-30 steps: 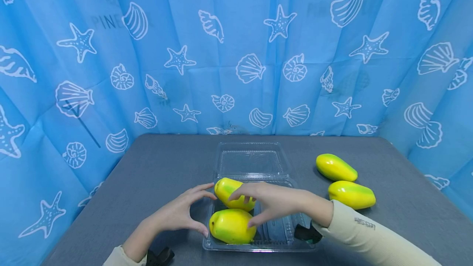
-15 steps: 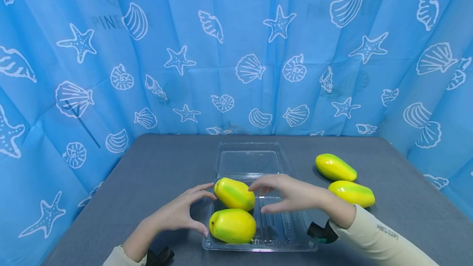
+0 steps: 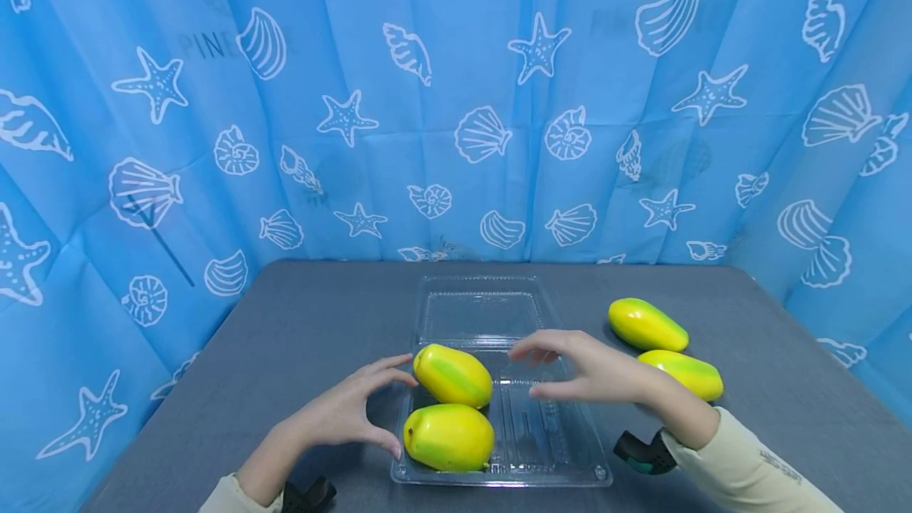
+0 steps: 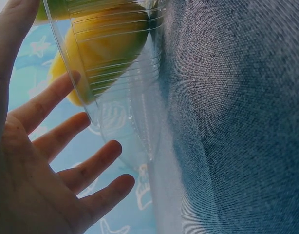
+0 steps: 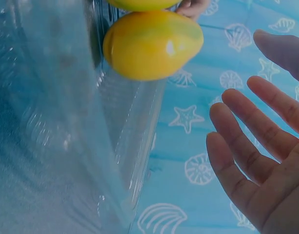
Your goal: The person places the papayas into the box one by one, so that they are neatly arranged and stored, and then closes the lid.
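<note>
Two yellow-green papayas lie side by side in the left half of a clear plastic clamshell box [image 3: 523, 475]: a rear papaya [image 3: 453, 375] and a front papaya [image 3: 449, 438]. My left hand [image 3: 345, 410] is at the box's left rim, thumb and fingers spread around its edge; in the left wrist view its fingertips [image 4: 110, 148] reach along the clear wall. Over the right half of the box hovers my right hand [image 3: 591, 366], fingers relaxed and holding nothing. The right wrist view shows its fingers [image 5: 237, 141] apart from the papaya [image 5: 154, 46].
The clear lid [image 3: 484, 311] lies folded back behind the box. To the right on the grey table [image 3: 321, 307] sit two more papayas, a farther papaya [image 3: 647, 324] and a nearer papaya [image 3: 687, 374] partly behind my right forearm. A blue shell-print curtain [image 3: 442, 141] hangs behind.
My right hand has let go of the papayas and drawn away to the right, uncovering them and the box's right half. My left hand has stayed in place.
</note>
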A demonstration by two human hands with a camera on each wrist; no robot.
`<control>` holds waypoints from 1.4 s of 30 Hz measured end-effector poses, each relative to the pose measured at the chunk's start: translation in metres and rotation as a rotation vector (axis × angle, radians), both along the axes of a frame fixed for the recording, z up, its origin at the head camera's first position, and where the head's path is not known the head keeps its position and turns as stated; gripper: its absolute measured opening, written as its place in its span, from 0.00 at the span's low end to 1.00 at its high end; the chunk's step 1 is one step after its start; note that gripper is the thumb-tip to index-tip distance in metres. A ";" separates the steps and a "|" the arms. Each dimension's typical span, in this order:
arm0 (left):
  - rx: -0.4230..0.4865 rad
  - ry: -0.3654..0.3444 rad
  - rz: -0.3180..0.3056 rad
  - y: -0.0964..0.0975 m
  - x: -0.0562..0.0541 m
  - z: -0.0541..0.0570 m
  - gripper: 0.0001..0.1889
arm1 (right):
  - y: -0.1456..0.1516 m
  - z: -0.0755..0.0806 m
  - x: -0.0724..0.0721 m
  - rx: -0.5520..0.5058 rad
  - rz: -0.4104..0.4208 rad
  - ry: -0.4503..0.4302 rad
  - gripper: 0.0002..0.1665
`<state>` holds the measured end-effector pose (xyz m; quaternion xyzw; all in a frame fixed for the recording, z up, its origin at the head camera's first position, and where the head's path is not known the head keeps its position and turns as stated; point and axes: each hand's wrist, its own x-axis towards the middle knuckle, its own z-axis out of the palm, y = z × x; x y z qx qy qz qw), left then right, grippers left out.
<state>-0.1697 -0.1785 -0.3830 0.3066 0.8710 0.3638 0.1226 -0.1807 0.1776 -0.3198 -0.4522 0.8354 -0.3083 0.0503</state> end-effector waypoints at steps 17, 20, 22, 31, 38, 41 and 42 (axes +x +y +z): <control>0.000 0.004 -0.005 0.000 0.000 -0.001 0.35 | 0.031 -0.008 -0.001 -0.036 -0.155 0.025 0.25; -0.002 0.005 -0.006 0.000 0.000 -0.001 0.35 | 0.037 -0.008 0.000 -0.041 -0.193 0.013 0.26; -0.002 0.005 -0.005 0.000 0.000 -0.001 0.35 | 0.042 -0.008 0.001 -0.046 -0.215 0.006 0.25; -0.006 0.005 0.002 0.000 0.001 -0.001 0.35 | 0.068 -0.008 -0.003 -0.046 -0.338 0.077 0.22; -0.007 0.006 0.000 0.000 0.001 0.000 0.36 | 0.094 -0.009 -0.006 -0.070 -0.408 0.054 0.21; -0.004 0.002 -0.002 0.001 0.001 0.001 0.36 | 0.108 -0.011 -0.008 -0.068 -0.438 0.055 0.21; -0.004 0.001 -0.002 0.001 0.001 0.001 0.36 | 0.112 -0.012 -0.008 -0.065 -0.452 0.054 0.22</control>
